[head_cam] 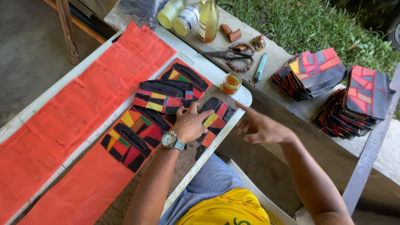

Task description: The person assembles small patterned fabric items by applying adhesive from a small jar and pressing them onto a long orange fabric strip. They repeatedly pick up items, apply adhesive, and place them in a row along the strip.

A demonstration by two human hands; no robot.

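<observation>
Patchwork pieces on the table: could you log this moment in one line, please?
left hand: pressing patchwork piece | right hand: raised, empty | glue jar: open

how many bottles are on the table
3, grouped at the far end of the table: a pale yellow bottle, a labelled bottle lying beside it, and an upright amber bottle. The frame edge cuts them off; more may be hidden.

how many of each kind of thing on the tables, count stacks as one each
patchwork pieces laid flat by the left hand: 5, e.g.
stacks of patchwork pieces: 2, e.g.
orange cloth strips: 2, e.g.
bottles: 3, e.g.
small jar: 1
scissors: 1
blue cutter: 1
total: 15
</observation>
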